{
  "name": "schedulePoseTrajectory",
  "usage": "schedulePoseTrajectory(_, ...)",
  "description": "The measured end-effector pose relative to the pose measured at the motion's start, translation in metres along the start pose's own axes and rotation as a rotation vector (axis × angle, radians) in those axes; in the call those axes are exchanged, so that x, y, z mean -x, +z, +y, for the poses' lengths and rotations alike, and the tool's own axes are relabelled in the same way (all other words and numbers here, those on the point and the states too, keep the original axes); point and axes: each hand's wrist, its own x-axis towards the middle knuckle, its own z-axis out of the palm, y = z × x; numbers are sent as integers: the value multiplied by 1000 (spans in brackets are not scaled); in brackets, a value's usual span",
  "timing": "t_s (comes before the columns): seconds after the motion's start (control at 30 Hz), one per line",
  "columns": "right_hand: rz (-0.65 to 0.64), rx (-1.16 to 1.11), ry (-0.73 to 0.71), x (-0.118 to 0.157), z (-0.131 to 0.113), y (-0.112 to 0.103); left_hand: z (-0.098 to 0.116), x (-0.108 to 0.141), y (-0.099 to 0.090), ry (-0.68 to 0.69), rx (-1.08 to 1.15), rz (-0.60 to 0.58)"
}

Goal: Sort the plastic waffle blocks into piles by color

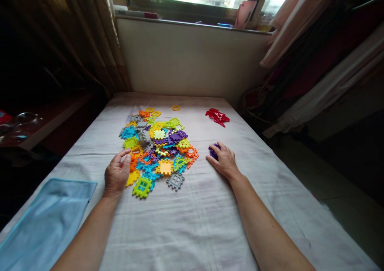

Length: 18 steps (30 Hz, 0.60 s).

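A mixed pile of interlocking plastic building tiles with notched edges lies on the sheet, in orange, yellow, green, blue, grey and purple. At its left edge rests my left hand, thumb and fingers apart and nothing seen in them. Right of the pile, my right hand has its fingers over a purple tile, gripping it at the sheet; the fingers partly hide it, and I cannot tell if more than one is there. Farther back sits a small heap of red tiles, apart from the pile.
A single yellow frame tile lies near the far edge. Light blue cloth is spread at the front left of the sheet-covered surface. Beyond stand a low wall and a window sill with a pink cup. Curtains hang at left.
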Motion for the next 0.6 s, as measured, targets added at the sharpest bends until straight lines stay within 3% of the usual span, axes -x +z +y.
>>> schedulePoseTrajectory(0.13,10,23,39,-34,-6,1,-1,0,0,-4,12,-13)
schedulePoseTrajectory(0.27,68,-17,24,-54,-36,-1,-2,-1,0,-15,39,-22)
schedulePoseTrajectory(0.47,-8,-248,-153,-46,-98,15,-3,-2,1,4,78,-43)
schedulePoseTrajectory(0.6,-24,-290,-223,-33,-119,22,-3,-2,1,-17,83,-52)
